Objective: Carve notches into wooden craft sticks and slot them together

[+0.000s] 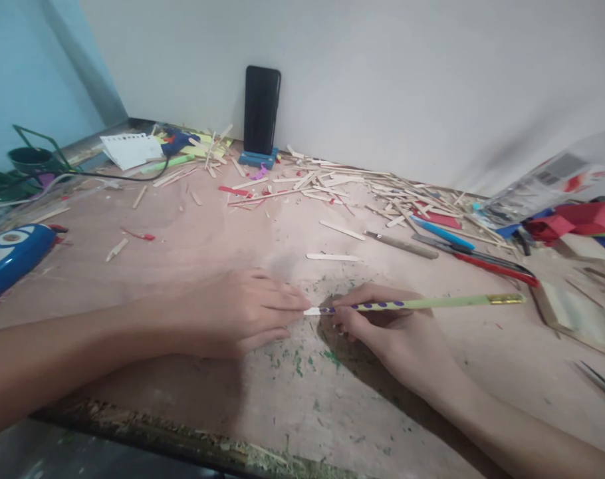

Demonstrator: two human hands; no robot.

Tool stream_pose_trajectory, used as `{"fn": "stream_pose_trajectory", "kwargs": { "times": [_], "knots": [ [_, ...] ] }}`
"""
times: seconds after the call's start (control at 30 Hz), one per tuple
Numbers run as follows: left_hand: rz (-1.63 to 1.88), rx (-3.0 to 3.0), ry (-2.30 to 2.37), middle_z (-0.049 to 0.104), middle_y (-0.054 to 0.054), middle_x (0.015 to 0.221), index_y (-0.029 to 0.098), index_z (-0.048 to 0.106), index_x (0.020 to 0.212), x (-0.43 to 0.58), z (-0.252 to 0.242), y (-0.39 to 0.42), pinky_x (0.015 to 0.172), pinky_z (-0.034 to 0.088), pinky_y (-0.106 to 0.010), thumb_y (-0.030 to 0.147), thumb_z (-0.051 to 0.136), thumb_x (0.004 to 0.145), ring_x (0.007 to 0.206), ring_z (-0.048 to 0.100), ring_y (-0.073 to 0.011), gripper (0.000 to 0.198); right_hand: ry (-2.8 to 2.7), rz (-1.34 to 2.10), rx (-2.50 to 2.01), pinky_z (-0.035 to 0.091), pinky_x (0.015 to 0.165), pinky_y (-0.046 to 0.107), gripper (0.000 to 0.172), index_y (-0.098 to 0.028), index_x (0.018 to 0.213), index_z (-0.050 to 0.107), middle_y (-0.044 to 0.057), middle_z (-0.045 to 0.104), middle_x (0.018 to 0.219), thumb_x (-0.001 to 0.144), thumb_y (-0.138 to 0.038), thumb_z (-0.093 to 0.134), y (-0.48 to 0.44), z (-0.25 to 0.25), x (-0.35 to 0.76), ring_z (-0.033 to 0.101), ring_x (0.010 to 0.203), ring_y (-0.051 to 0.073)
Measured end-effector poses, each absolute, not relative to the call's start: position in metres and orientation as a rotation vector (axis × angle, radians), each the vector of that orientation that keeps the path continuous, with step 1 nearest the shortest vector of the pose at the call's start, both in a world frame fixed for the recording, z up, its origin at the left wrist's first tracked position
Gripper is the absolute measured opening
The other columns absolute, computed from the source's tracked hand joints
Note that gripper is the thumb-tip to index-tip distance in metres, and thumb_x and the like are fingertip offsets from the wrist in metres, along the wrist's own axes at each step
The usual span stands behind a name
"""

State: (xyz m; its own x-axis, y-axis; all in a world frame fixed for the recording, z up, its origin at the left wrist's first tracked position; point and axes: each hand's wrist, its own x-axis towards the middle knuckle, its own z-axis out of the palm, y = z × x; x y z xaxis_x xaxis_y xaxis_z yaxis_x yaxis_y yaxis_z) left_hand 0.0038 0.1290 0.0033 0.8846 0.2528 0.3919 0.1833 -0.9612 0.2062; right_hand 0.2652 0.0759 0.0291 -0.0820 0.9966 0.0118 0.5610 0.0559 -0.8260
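My left hand [247, 309] lies flat on the table with its fingers stretched out and the thumb apart. From under its fingertips pokes the pale end of a wooden stick [311, 311]; the rest of it is hidden. My right hand [392, 326] pinches a pale green pencil [447, 302] with purple dots and a gold band near its far end. The pencil lies almost level, its tip close to the stick's end; I cannot tell whether they touch. Two loose craft sticks [335, 257] lie beyond my hands.
A phone [261, 110] stands upright in a blue holder by the wall. Wooden sticks [327, 179] are strewn along the back. A craft knife [402, 245], a blue pen [442, 233] and a red-handled tool [502, 268] lie at right, near a wooden block [576, 313]. A blue object [20, 259] sits at left.
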Motion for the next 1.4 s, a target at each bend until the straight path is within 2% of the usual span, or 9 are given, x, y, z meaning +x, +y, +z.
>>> {"fn": "stream_pose_trajectory", "kwargs": {
  "times": [0.53, 0.87, 1.0, 1.17, 1.4],
  "knots": [
    [0.632, 2.881, 0.333, 0.072, -0.008, 0.141, 0.011, 0.069, 0.133, 0.0039, 0.0021, 0.1283, 0.104, 0.051, -0.038, 0.027, 0.050, 0.112, 0.128, 0.070, -0.0249, 0.033, -1.681, 0.931, -1.559, 0.048, 0.052, 0.025, 0.012, -0.021, 0.075, 0.077, 0.001, 0.076, 0.069, 0.083, -0.028, 0.073, 0.0752, 0.0308, 0.2643, 0.061, 0.055, 0.014],
    [0.624, 2.875, 0.326, 0.072, -0.008, 0.141, 0.012, 0.070, 0.133, 0.0027, 0.0028, 0.1289, 0.103, 0.051, -0.038, 0.027, 0.048, 0.112, 0.128, 0.070, -0.0246, 0.033, -1.663, 0.953, -1.580, 0.051, 0.054, 0.028, 0.013, -0.020, 0.077, 0.077, 0.004, 0.078, 0.074, 0.084, -0.030, 0.073, 0.0759, 0.0322, 0.2643, 0.064, 0.057, 0.016],
    [0.605, 2.888, 0.334, 0.071, -0.007, 0.143, 0.011, 0.069, 0.134, 0.0027, 0.0024, 0.1287, 0.103, 0.051, -0.039, 0.028, 0.045, 0.113, 0.130, 0.069, -0.0249, 0.036, -1.676, 0.960, -1.550, 0.050, 0.053, 0.027, 0.012, -0.021, 0.074, 0.076, 0.003, 0.076, 0.070, 0.083, -0.028, 0.073, 0.0750, 0.0338, 0.2629, 0.063, 0.056, 0.015],
    [0.593, 2.887, 0.337, 0.071, -0.007, 0.143, 0.013, 0.069, 0.135, 0.0030, 0.0029, 0.1287, 0.105, 0.051, -0.039, 0.029, 0.044, 0.114, 0.131, 0.068, -0.0240, 0.036, -1.649, 0.977, -1.562, 0.052, 0.055, 0.028, 0.012, -0.020, 0.076, 0.077, 0.004, 0.078, 0.076, 0.083, -0.030, 0.074, 0.0744, 0.0322, 0.2646, 0.064, 0.059, 0.016],
    [0.613, 2.891, 0.345, 0.072, -0.008, 0.142, 0.013, 0.070, 0.134, 0.0035, 0.0037, 0.1291, 0.103, 0.053, -0.039, 0.029, 0.047, 0.113, 0.129, 0.070, -0.0243, 0.035, -1.661, 0.954, -1.535, 0.051, 0.054, 0.027, 0.013, -0.021, 0.076, 0.077, 0.003, 0.077, 0.072, 0.084, -0.031, 0.074, 0.0763, 0.0336, 0.2621, 0.062, 0.056, 0.015]
  ]
}}
